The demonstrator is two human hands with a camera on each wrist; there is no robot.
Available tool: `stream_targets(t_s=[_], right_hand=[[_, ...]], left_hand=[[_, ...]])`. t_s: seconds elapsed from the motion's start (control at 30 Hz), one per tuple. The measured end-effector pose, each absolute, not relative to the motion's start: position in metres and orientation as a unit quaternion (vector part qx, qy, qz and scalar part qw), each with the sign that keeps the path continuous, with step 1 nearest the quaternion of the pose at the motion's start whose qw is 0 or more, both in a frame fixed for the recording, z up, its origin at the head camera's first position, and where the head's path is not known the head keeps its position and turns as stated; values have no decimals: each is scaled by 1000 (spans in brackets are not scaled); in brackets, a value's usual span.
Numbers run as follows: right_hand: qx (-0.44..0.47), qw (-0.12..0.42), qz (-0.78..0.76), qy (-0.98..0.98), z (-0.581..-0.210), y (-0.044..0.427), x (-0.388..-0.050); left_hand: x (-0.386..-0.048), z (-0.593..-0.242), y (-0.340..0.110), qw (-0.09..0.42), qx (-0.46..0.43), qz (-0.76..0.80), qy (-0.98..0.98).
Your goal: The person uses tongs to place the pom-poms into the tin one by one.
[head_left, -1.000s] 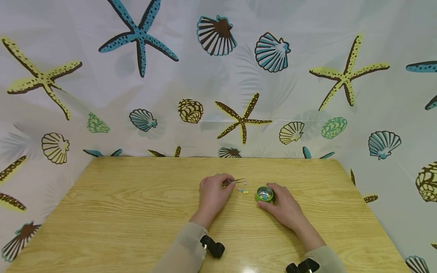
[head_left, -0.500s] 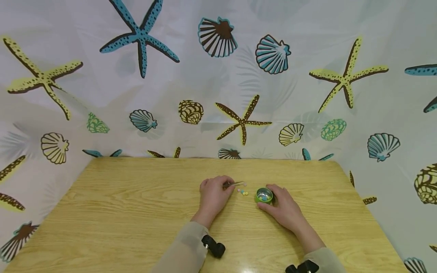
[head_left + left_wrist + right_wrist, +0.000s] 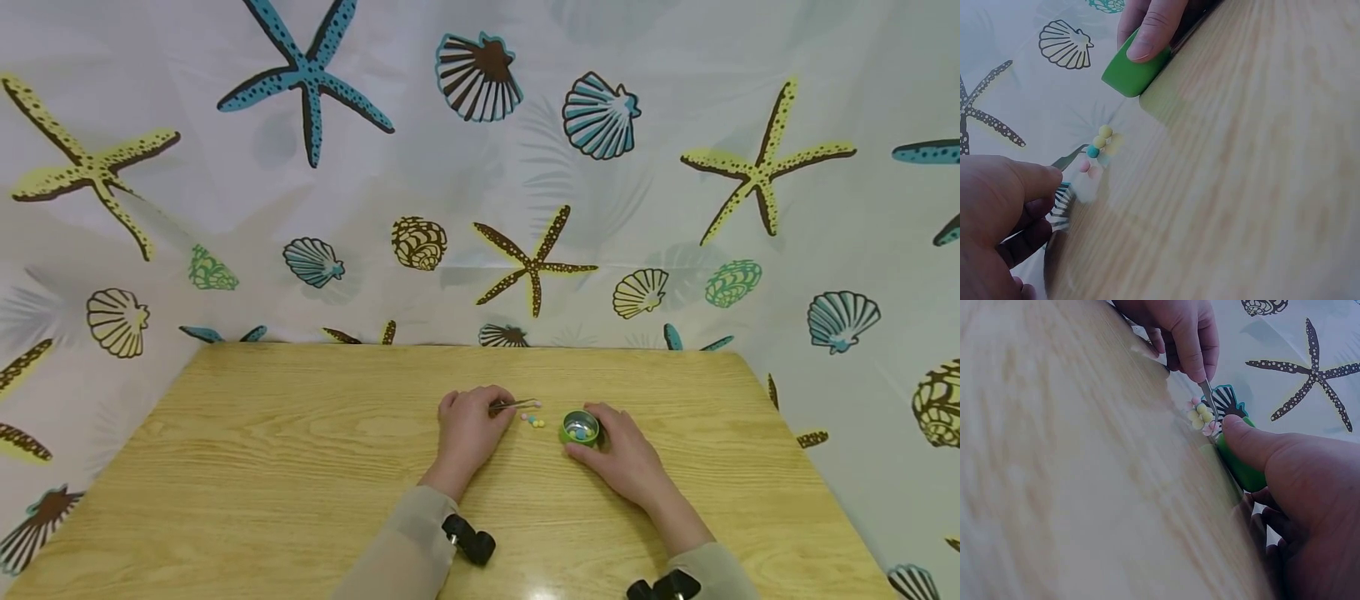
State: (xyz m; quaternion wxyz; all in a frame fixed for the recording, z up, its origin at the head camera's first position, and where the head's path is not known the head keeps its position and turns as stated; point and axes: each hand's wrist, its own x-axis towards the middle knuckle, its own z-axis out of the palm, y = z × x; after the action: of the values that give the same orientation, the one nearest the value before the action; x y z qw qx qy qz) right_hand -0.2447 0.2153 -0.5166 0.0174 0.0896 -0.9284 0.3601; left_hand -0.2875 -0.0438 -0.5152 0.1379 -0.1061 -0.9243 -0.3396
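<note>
Near the middle of the table, my left hand (image 3: 467, 429) pinches metal tweezers (image 3: 516, 405) between thumb and fingers. Their bent tip reaches a pink ball (image 3: 537, 405); whether the prongs grip it is too small to tell. Just in front lie another pink ball (image 3: 1084, 166), a blue-green ball (image 3: 1092, 151) and two yellow balls (image 3: 1105, 131) in a short row. My right hand (image 3: 626, 458) holds a small round green tin (image 3: 1129, 75), thumb on one side and fingers on the other. Inside its silvery interior are several yellow and blue balls.
The light wood table (image 3: 300, 467) extends around both hands. A whitish curtain (image 3: 360, 183) printed with starfish and shells hangs behind its far edge and along the sides. Black camera mounts (image 3: 468, 540) sit on both sleeved wrists.
The tweezers' prongs, spread a second ago, have come closer together, with the tip lower at the pink ball. The right hand and the tin stay almost in place.
</note>
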Motion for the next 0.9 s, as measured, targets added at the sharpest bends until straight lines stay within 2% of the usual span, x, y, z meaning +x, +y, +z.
stream_targets(t_s=[0.9], right_hand=[[90,20,358,-929,-515,214,-244]], left_hand=[[-280,-505,-46,140,-102,-355,-919]])
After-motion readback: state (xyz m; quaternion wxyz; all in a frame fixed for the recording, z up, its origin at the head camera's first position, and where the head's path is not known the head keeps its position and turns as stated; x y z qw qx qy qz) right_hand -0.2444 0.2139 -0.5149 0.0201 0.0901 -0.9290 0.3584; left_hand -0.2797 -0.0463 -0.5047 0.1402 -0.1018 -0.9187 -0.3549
